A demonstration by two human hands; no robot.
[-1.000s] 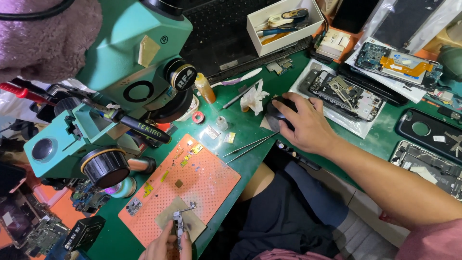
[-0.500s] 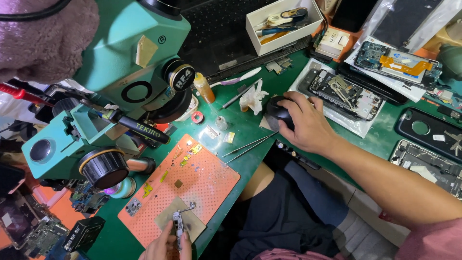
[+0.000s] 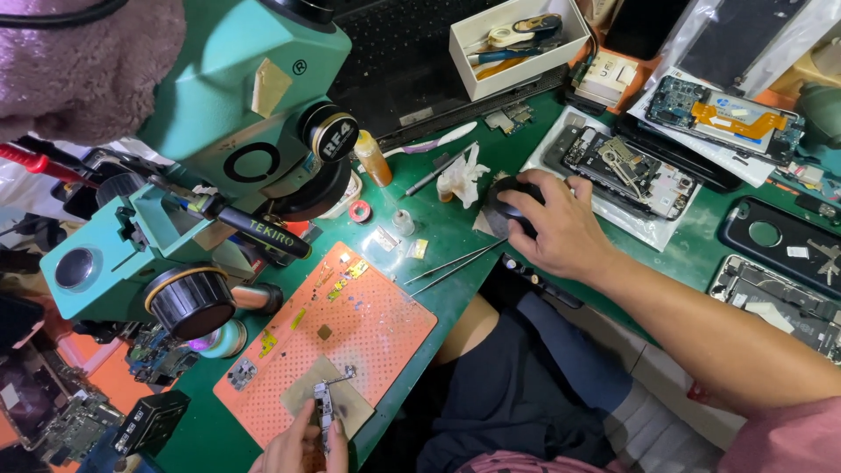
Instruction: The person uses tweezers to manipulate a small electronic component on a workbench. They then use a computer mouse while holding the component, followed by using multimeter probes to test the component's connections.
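Observation:
My right hand (image 3: 561,232) rests over a black computer mouse (image 3: 505,207) on the green bench mat, fingers curled around it. At the bottom edge my left hand (image 3: 293,448) pinches a small narrow circuit board (image 3: 325,408), holding it on a tan pad on the orange perforated work mat (image 3: 368,320). Small chips and yellow bits lie scattered over that orange mat. A pair of metal tweezers (image 3: 451,265) lies between the two hands, touched by neither.
A large teal stereo microscope (image 3: 219,140) overhangs the left of the bench. An amber bottle (image 3: 371,158), crumpled tissue (image 3: 462,172) and a white box of tools (image 3: 517,39) stand behind. Opened phones (image 3: 626,166) and back covers (image 3: 775,241) fill the right side.
Both hands stay where they were, the right on the mouse and the left on the small board. Only the view has shifted slightly.

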